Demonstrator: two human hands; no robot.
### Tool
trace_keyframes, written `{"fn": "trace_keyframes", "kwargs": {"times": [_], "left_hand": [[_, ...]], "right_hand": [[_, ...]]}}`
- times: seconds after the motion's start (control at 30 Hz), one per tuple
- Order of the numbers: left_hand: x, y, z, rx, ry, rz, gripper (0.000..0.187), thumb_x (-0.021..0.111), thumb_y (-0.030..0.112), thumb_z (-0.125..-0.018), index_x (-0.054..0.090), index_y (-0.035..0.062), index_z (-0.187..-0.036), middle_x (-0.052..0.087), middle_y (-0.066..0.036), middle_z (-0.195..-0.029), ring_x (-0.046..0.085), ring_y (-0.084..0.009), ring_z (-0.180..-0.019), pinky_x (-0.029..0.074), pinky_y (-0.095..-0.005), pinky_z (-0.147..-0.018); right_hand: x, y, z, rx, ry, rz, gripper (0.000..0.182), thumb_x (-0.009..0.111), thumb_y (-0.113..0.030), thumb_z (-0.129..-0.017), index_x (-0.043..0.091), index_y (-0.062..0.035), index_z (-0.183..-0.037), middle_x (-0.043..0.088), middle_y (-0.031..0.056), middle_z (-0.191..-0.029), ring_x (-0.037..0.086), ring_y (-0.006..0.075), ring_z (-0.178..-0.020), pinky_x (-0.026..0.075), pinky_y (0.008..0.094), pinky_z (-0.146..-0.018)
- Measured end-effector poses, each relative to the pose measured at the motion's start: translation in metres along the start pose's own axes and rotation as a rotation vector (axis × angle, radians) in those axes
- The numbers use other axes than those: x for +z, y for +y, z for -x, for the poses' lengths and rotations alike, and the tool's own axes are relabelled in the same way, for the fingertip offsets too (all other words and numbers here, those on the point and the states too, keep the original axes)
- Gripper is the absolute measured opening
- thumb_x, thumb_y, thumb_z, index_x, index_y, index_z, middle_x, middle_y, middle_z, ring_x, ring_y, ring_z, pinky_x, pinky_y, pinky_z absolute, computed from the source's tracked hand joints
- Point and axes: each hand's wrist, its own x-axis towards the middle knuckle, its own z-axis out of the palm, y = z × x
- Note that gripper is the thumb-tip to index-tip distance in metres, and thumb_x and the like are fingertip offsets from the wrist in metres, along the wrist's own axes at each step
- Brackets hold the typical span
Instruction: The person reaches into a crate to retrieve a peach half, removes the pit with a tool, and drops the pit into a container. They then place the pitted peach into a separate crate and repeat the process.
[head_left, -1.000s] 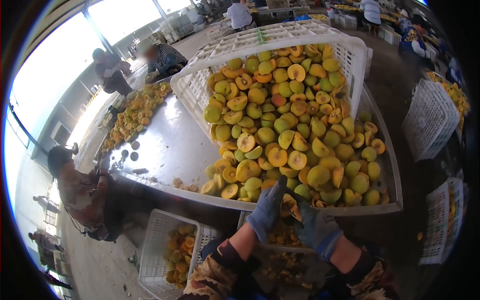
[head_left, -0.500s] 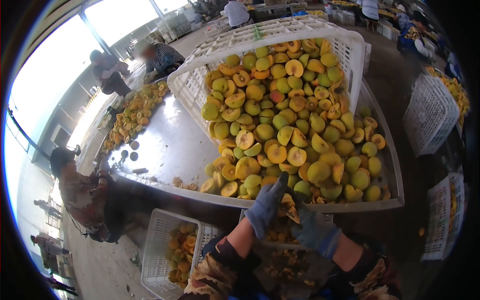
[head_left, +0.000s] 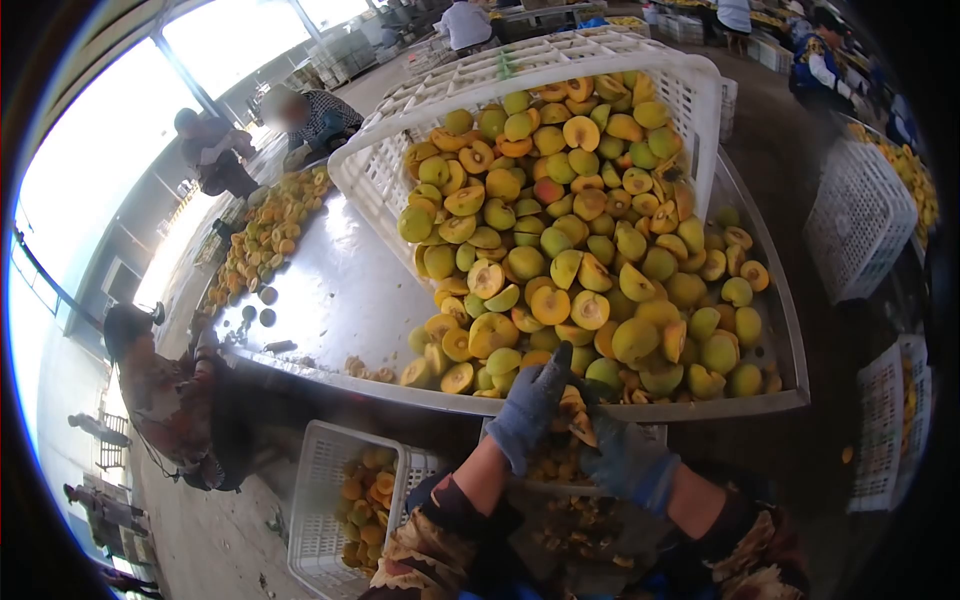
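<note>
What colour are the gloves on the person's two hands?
Grey-blue, both the left hand and the right hand, clearest in the head view.

Glossy bare-metal worktop [head_left: 330, 290]; white plastic lattice crate [head_left: 390, 170] at twelve o'clock; hands [head_left: 580, 430] in matt knitted cloth gloves.

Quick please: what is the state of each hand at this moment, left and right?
Left hand: gloved, closed on a peach half.
Right hand: gloved, closed at the same peach half; a tool cannot be told.

Both hands wear grey-blue knit gloves: left hand [head_left: 530, 405], right hand [head_left: 628, 460]. The sleeves are brown with a pale floral pattern.
</note>
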Motion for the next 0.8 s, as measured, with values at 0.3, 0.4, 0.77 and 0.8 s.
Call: {"fn": "trace_keyframes", "kwargs": {"times": [0.3,0.4,0.77,0.8], "left_hand": [[-0.006,-0.006,-0.003,0.066,0.002,-0.253,0.06,0.04,0.048,-0.105,0.067,-0.0021,-0.088,0.069,-0.007,-0.077,0.064,-0.015,-0.072,0.051,-0.0288,-0.072],[-0.002,0.004,-0.001,-0.119,-0.022,-0.058,0.062,0.039,0.05,-0.104,0.067,-0.0024,-0.087,0.069,-0.008,-0.077,0.064,-0.0156,-0.072,0.052,-0.0287,-0.072],[0.0,-0.022,-0.004,0.681,0.12,-0.436,0.058,0.06,0.014,-0.086,0.038,-0.0018,-0.136,0.068,-0.015,-0.088,0.067,-0.0283,-0.072,0.054,-0.0359,-0.066],[0.001,-0.019,-0.004,0.934,0.141,-0.62,0.084,0.066,-0.001,-0.078,0.025,0.0002,-0.151,0.067,-0.016,-0.092,0.067,-0.0317,-0.072,0.054,-0.0375,-0.062]], "right_hand": [[-0.012,-0.023,-0.004,0.106,-0.02,0.007,0.038,0.06,-0.01,-0.084,0.055,-0.0015,-0.121,0.065,0.0209,-0.104,0.064,0.0376,-0.099,0.051,0.0431,-0.084],[-0.011,-0.022,-0.002,0.155,-0.051,-0.068,0.039,0.06,-0.01,-0.084,0.053,-0.0014,-0.122,0.065,0.0194,-0.103,0.064,0.0363,-0.098,0.05,0.0434,-0.086],[-0.024,-0.028,-0.006,0.633,-0.365,-1.016,0.014,0.062,-0.015,-0.091,0.055,-0.0074,-0.101,0.052,-0.0018,-0.065,0.047,0.0071,-0.049,0.038,0.0239,-0.044],[-0.025,-0.034,-0.007,0.679,-0.367,-1.016,0.013,0.063,-0.017,-0.091,0.055,-0.0076,-0.096,0.051,-0.0018,-0.064,0.047,0.0076,-0.048,0.038,0.0238,-0.044]]}}
